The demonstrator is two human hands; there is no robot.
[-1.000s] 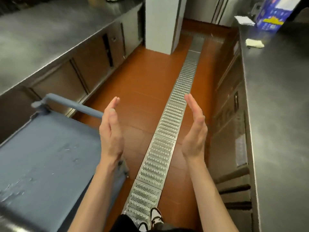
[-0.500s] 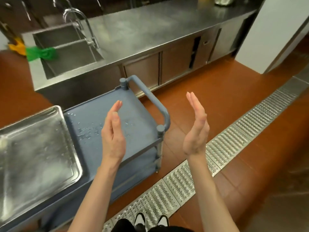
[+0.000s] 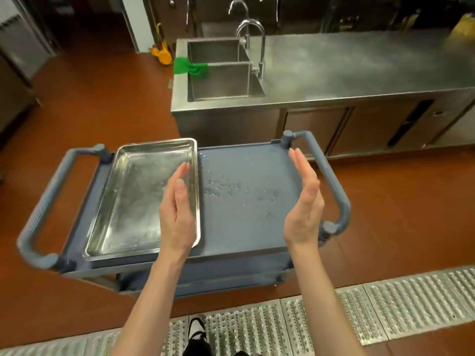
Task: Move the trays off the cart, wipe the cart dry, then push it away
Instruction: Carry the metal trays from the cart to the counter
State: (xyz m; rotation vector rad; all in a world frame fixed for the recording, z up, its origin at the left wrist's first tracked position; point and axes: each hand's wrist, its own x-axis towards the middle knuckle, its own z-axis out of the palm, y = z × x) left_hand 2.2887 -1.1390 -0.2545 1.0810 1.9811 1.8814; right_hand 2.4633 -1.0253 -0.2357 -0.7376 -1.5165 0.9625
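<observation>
A blue-grey cart [image 3: 246, 227] stands in front of me, with a handle at each end. One steel tray [image 3: 133, 201] lies on the left half of its top. Water drops [image 3: 239, 191] speckle the bare right half. My left hand [image 3: 177, 214] hovers with straight fingers above the tray's right rim, palm facing right. My right hand [image 3: 305, 204] is held up flat over the cart's right side, palm facing left, near the right handle [image 3: 331, 181]. Neither hand holds anything.
Behind the cart runs a steel counter [image 3: 359, 68] with a double sink [image 3: 221, 73] and faucet [image 3: 254, 39]; a green cloth [image 3: 187, 66] hangs on the sink's edge. A metal floor drain grate [image 3: 334, 317] runs under my feet. Red floor lies to the left and right.
My view has swung left from the aisle to face the cart squarely. Both hands stay raised and flat, now over the cart top, and the whole tray has come into view.
</observation>
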